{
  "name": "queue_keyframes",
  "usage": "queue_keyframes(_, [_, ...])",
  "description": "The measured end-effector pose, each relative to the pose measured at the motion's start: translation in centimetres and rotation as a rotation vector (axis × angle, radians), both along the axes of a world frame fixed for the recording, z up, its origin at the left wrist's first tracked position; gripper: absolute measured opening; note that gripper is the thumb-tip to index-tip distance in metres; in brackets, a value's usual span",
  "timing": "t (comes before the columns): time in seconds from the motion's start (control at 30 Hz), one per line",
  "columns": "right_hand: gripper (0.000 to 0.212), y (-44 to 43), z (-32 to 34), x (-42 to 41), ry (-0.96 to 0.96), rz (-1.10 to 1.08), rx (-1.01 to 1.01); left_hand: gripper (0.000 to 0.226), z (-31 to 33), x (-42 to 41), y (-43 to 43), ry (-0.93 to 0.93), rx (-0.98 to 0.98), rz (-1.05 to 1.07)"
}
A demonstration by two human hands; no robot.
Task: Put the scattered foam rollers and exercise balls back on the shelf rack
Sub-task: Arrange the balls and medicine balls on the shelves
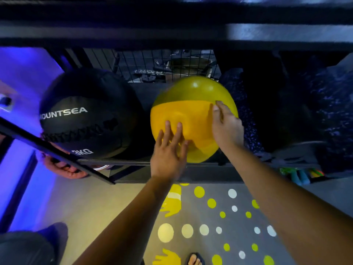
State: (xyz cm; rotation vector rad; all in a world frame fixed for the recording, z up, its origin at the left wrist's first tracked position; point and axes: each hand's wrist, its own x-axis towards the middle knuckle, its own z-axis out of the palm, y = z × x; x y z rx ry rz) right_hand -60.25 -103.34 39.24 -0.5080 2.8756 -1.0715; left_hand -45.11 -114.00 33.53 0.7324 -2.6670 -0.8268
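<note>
Yellow exercise ball [191,115]: on shelf rack [133,162] tier, just beside black MOUNTSEA medicine ball [86,115]; looks nearly seated. Left hand [168,152]: fingers straight, spread, pressing ball's front. Right hand [226,127]: fingers flat along ball's right side, unclenched. Same tier, right: dark speckled rolls [240,104], likely foam rollers. Items left to shelve: cannot tell.

Both hands, the left hand [168,150] and right hand [226,125], pressed flat on a yellow ball [191,111] beside a black medicine ball [86,113] on the shelf rack [133,162].
</note>
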Motion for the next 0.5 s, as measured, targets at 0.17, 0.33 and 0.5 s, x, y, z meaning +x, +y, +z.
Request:
queue_keyframes(0.17, [0.070,1.7,-1.3,-4.1,-0.074,0.178,-0.011,0.080,1.8,-1.1,-4.9,-0.165,0.223,0.191])
queue_keyframes(0.33, [0.100,1.0,-3.4,-4.1,-0.819,-0.071,-0.277,0.130,3.5,-2.8,-3.6,-0.142,0.388,0.219])
queue_keyframes(0.5, [0.104,-0.1,-7.6,-4.0,-0.988,-0.294,-0.729,0.148,1.4,-3.9,-3.6,0.009,0.447,0.309])
